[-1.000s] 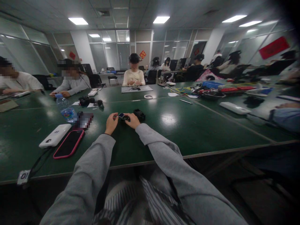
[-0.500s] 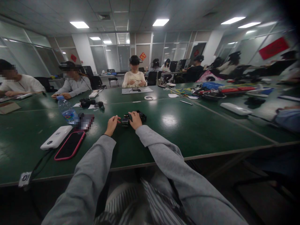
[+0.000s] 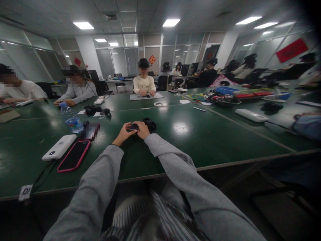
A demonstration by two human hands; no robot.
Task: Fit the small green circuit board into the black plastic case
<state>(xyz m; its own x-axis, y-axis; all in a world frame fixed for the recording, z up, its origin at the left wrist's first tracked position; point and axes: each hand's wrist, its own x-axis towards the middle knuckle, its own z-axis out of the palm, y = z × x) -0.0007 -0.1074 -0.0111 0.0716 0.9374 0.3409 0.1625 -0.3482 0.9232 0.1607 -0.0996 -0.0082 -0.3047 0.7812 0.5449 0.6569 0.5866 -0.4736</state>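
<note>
Gadget (image 3: 133, 127) at a green table (image 3: 213, 140)

Head view: left hand (image 3: 123, 134) and right hand (image 3: 143, 130) grasp the small dark gadget from either side, just beside a black box (image 3: 149, 124). Probably light and stiff, its face perhaps fragile; best held by the edges. Table smooth, glossy; beyond, seated people (image 3: 144, 84) under ceiling lights (image 3: 171, 22) in a glass-walled room
</note>
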